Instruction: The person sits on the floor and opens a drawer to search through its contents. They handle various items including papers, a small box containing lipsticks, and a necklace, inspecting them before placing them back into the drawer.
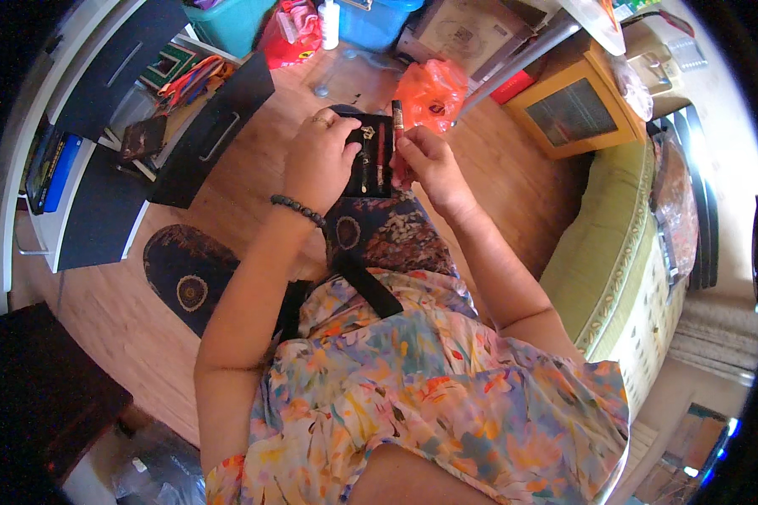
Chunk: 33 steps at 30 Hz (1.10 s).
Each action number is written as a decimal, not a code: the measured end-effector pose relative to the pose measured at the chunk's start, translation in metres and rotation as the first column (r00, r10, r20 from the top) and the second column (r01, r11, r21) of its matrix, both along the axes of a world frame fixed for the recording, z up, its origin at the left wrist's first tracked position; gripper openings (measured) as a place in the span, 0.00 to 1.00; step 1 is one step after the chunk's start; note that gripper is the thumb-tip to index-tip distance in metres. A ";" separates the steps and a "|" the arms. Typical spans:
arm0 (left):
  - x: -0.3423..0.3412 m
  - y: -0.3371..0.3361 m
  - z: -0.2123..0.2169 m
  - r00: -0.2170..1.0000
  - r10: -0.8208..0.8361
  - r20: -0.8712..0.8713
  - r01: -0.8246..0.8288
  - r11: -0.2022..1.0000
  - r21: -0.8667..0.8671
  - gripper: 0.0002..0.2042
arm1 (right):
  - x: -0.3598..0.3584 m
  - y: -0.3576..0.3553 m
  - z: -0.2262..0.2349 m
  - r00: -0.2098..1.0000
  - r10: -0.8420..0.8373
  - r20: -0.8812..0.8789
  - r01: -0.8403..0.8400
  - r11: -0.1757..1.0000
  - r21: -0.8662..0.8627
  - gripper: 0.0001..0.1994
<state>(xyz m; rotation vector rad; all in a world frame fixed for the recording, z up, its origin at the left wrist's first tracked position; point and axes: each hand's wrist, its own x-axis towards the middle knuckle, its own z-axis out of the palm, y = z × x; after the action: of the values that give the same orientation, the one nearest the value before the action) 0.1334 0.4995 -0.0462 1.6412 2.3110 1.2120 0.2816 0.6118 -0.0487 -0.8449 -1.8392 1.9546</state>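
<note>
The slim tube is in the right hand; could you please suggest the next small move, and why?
Perhaps lower the tube into the black tray: the right hand pinches it alongside, and the left hand is at the opposite edge.

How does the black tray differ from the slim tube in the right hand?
Shape: the black tray is flat and broad; the slim tube is long and narrow. State: the tray bears small items, including a gold-coloured piece; the tube is pinched in the right hand. Both show dark colouring.

Rightward over the floor (pixel 514 202) the hands (pixel 320 160) (pixel 431 168) could pass — the open drawer (pixel 210 139) blocks the left
</note>
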 end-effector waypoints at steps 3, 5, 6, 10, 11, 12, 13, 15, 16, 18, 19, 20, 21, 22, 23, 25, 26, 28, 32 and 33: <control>0.001 0.005 -0.005 0.999 0.016 -0.037 -0.015 0.999 0.032 0.08 | -0.001 -0.001 0.000 1.000 -0.003 0.005 0.003 1.000 -0.006 0.09; 0.000 0.010 -0.009 0.995 0.037 -0.094 -0.031 0.998 0.062 0.07 | -0.002 -0.002 -0.001 1.000 0.001 0.014 -0.001 1.000 -0.010 0.10; 0.000 0.011 -0.008 0.995 0.038 -0.095 -0.033 0.998 0.060 0.06 | -0.002 -0.002 -0.002 1.000 0.003 0.012 -0.002 1.000 -0.011 0.10; 0.003 0.016 -0.007 0.996 0.032 -0.083 -0.027 0.998 0.062 0.03 | -0.001 0.000 -0.004 1.000 0.006 0.002 -0.006 1.000 -0.018 0.09; 0.004 0.016 -0.008 0.997 0.028 -0.075 -0.023 0.998 0.065 0.03 | -0.001 0.000 -0.003 1.000 0.007 0.000 -0.007 1.000 -0.021 0.09; 0.004 0.016 -0.008 0.997 -0.001 -0.079 0.005 0.999 0.051 0.03 | -0.001 0.000 -0.004 1.000 0.007 0.003 -0.007 1.000 -0.016 0.09; 0.006 0.014 -0.007 0.996 -0.030 -0.083 0.033 0.999 0.037 0.03 | -0.001 0.000 -0.004 1.000 0.007 0.006 -0.007 1.000 -0.011 0.09; 0.006 0.014 -0.012 0.998 -0.063 -0.031 0.066 0.993 0.102 0.03 | -0.001 0.000 -0.003 1.000 0.010 0.004 -0.010 1.000 -0.011 0.09; 0.004 0.013 -0.019 0.997 -0.072 0.023 0.067 0.981 0.182 0.04 | -0.002 -0.001 -0.002 1.000 0.012 -0.001 -0.012 1.000 -0.015 0.09; 0.000 0.010 -0.025 0.993 -0.055 0.103 0.031 0.975 0.220 0.04 | -0.002 -0.002 0.000 1.000 0.012 -0.003 -0.012 1.000 -0.017 0.09; -0.002 0.006 -0.025 0.991 -0.023 0.128 0.000 0.984 0.178 0.05 | -0.002 -0.002 0.000 1.000 0.010 0.001 -0.010 1.000 -0.015 0.10; -0.001 0.002 -0.025 0.988 0.009 0.152 -0.030 0.990 0.136 0.05 | -0.002 -0.002 0.000 1.000 0.009 0.004 -0.009 1.000 -0.013 0.10; 0.001 -0.001 -0.020 0.996 0.014 0.093 -0.022 0.997 0.080 0.05 | -0.002 -0.001 0.000 1.000 0.005 -0.005 -0.005 1.000 -0.013 0.10; 0.003 -0.005 -0.013 0.999 0.016 0.033 -0.016 1.000 0.024 0.05 | -0.001 -0.001 -0.001 1.000 0.000 -0.014 -0.001 1.000 -0.013 0.10; 0.007 -0.009 -0.006 1.000 0.013 -0.027 -0.014 0.999 -0.033 0.05 | -0.001 -0.001 -0.002 1.000 -0.004 -0.024 0.004 1.000 -0.013 0.10; 0.015 -0.014 -0.002 0.995 -0.001 -0.097 -0.002 0.999 -0.035 0.05 | -0.001 -0.002 0.002 1.000 -0.003 0.003 0.003 1.000 -0.002 0.10; 0.017 -0.015 -0.003 0.995 -0.014 -0.102 0.013 1.000 -0.016 0.05 | -0.002 -0.003 0.003 1.000 -0.003 0.016 0.003 1.000 0.003 0.10; 0.020 -0.018 -0.009 0.995 -0.069 -0.067 0.069 0.998 -0.001 0.05 | -0.003 -0.003 0.001 1.000 0.000 -0.006 0.000 1.000 0.002 0.10; 0.018 -0.021 -0.013 0.998 -0.056 0.022 0.054 0.995 0.082 0.06 | -0.004 -0.002 -0.003 1.000 -0.010 -0.028 0.010 1.000 0.019 0.10; 0.016 -0.023 -0.010 1.000 -0.001 -0.028 0.004 0.997 0.082 0.07 | -0.004 -0.001 -0.004 1.000 -0.013 -0.026 0.014 0.999 0.033 0.10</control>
<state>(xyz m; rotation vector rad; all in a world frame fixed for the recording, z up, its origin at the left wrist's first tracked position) 0.1498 0.4768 -0.0558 1.6967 2.3039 1.3090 0.2776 0.6105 -0.0528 -0.8159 -1.8419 1.9122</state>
